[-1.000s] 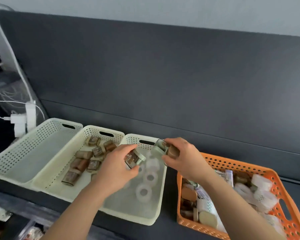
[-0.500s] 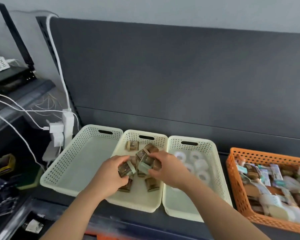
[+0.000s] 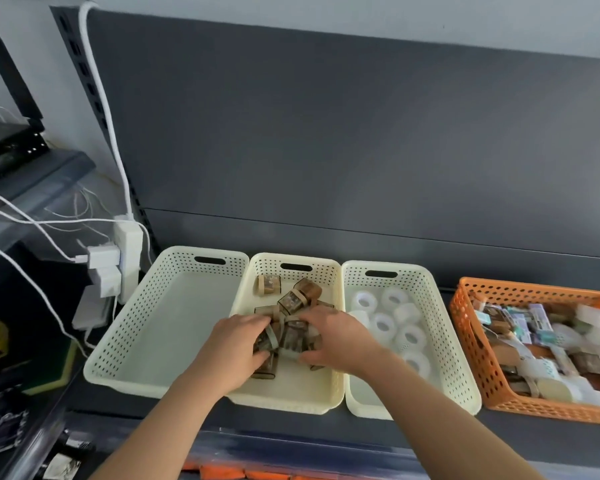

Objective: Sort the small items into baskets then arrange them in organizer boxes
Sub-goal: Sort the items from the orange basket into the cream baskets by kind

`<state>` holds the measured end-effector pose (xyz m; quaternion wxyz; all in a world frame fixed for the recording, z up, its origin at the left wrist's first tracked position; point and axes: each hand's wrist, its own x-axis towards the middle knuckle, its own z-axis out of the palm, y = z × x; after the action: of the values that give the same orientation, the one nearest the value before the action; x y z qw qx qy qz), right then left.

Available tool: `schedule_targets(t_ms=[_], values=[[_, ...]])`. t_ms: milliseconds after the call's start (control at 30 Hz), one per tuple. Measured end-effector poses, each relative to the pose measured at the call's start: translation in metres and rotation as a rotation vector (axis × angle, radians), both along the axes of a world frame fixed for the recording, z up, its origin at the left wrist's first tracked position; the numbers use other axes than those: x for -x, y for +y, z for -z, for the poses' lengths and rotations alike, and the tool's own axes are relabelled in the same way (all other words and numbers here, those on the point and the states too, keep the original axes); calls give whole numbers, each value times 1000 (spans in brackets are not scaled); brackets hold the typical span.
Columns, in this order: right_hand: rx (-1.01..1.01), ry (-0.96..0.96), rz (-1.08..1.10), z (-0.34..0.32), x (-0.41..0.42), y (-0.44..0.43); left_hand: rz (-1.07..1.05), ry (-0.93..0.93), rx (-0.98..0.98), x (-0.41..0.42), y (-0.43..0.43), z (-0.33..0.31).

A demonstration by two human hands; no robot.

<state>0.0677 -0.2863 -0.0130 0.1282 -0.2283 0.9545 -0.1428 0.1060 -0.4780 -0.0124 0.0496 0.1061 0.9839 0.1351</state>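
Down in the middle cream basket [image 3: 291, 401], both hands meet over a heap of small brown packs [image 3: 268, 284], each one a squat, glossy block with a dark mottled face and a pale band wrapped round it. The left hand [image 3: 236, 344] curls its fingers round one such pack [image 3: 265, 341] at the heap's nine o'clock side. The right hand [image 3: 329, 337], at three o'clock, pinches a second pack [image 3: 293, 336] between thumb below and fingers above. The two held packs sit just beside each other and low among the rest; whether they touch the basket floor cannot be told. More packs lie toward twelve o'clock, tilted at odd angles, and one shows under the left hand at six o'clock. At nine o'clock of this basket stands a like cream basket [image 3: 118, 372] touching its side. At three o'clock a third cream basket [image 3: 440, 327] holds white rolls [image 3: 383, 323] with hollow cores. Further toward three o'clock, apart from the row, an orange basket [image 3: 465, 327] is crowded with mixed small items [image 3: 551, 341].
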Motion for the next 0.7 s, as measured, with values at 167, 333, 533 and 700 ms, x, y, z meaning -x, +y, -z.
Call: schedule_targets(t_ms=[167, 333, 533, 700], values=[[60, 78, 67, -18, -17, 24, 24, 179, 15, 2, 16, -13], [109, 161, 212, -45, -43, 86, 124, 286, -4, 4, 73, -32], [81, 238, 417, -62, -63, 195, 332, 315, -139, 11, 178, -49], [81, 237, 620, -59, -73, 300, 457, 265, -223, 21, 286, -49]])
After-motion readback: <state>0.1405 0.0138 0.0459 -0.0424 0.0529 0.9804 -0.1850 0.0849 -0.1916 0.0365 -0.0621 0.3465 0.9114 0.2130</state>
